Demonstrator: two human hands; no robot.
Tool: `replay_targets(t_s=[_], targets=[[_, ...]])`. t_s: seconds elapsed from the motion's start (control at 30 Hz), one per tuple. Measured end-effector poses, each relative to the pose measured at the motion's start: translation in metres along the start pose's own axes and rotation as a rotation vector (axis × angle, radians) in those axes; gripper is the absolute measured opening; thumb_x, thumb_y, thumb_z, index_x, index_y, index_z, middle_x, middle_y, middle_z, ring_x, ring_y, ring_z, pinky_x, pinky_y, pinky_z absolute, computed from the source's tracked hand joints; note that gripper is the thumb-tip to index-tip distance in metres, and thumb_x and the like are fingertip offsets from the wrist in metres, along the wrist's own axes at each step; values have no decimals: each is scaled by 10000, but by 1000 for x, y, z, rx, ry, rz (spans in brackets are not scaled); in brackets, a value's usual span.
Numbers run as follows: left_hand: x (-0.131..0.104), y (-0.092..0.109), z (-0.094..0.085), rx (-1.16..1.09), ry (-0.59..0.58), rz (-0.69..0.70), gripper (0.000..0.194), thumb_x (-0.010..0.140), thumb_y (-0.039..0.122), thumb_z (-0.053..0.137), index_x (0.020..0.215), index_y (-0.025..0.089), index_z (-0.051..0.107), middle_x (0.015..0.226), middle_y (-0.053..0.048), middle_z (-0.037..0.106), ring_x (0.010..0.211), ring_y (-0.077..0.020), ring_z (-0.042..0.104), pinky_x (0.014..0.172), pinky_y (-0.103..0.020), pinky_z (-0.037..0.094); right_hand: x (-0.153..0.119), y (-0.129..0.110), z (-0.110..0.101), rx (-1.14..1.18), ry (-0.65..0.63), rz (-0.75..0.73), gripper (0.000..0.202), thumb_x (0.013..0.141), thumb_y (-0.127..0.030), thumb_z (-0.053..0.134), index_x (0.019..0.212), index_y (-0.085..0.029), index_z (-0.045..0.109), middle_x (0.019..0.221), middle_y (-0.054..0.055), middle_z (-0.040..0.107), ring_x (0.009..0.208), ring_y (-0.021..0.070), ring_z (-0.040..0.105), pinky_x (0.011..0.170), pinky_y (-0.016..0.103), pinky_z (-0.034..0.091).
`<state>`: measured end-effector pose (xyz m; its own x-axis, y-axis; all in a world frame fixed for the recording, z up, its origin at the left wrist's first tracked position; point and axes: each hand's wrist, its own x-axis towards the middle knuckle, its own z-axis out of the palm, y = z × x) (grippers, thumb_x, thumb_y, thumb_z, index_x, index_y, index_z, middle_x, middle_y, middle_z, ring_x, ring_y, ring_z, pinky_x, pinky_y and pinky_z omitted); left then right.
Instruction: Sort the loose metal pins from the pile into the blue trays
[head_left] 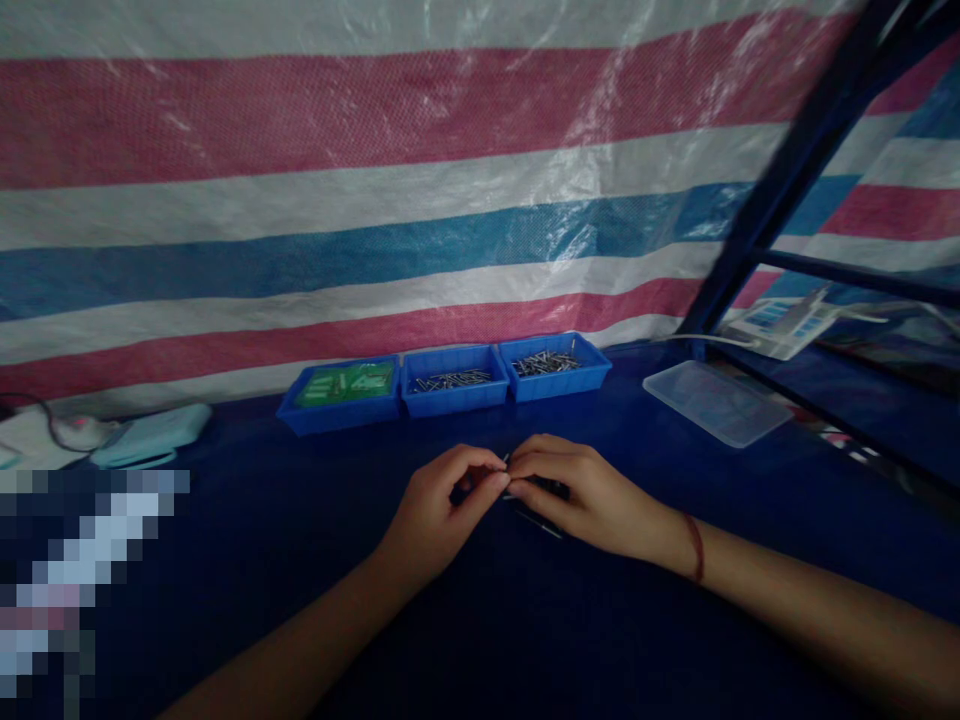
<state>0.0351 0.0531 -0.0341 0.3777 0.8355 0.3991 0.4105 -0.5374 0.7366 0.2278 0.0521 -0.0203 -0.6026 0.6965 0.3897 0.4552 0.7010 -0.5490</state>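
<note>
My left hand and my right hand meet over the dark blue tabletop, fingertips touching. Both are closed in a pinch. A small, thin, light tip shows between them, but I cannot make out what it belongs to. Under my right palm, partly covered, lies a thin dark rod-like piece. Beyond the hands stand three blue bins in a row. Green material with pale pieces fills the left bin; thin metal pins lie in the middle bin and in the right bin.
A clear plastic lid lies at the right, near a dark metal frame and a white power strip. At the left is a light blue pouch. A striped plastic sheet hangs behind the bins.
</note>
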Motion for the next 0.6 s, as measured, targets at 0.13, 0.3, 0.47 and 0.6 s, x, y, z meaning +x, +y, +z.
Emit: replay_targets(t_s=[0.13,0.3,0.47,0.6], targets=[[1,1,0,-7,0,13,72,844,205,541,864,192,610,785,4,642,705,-127,584,651,-250,442,0,0,1,1,10,11,147,878,-210,505,901,-158,640,884,55,632,836,138,582,767,286,474],[1,1,0,-24,-12,17,86,859,192,527,893,193,605,813,2,631,723,-123,578,668,-250,438,0,-1,1,-5,20,21,149,866,-207,517,908,-157,650,884,62,634,840,145,582,767,296,476],[1,0,1,-30,-6,53,80,861,180,525,884,186,602,803,0,607,724,-120,564,670,-247,433,1,-1,2,-11,24,6,152,862,-187,515,882,-160,663,864,62,641,821,145,585,747,294,480],[2,1,2,-30,-6,69,82,858,163,526,882,182,602,807,-1,603,729,-117,561,672,-244,432,1,-1,3,-9,36,2,143,859,-194,522,866,-160,660,850,59,643,809,145,587,740,292,480]])
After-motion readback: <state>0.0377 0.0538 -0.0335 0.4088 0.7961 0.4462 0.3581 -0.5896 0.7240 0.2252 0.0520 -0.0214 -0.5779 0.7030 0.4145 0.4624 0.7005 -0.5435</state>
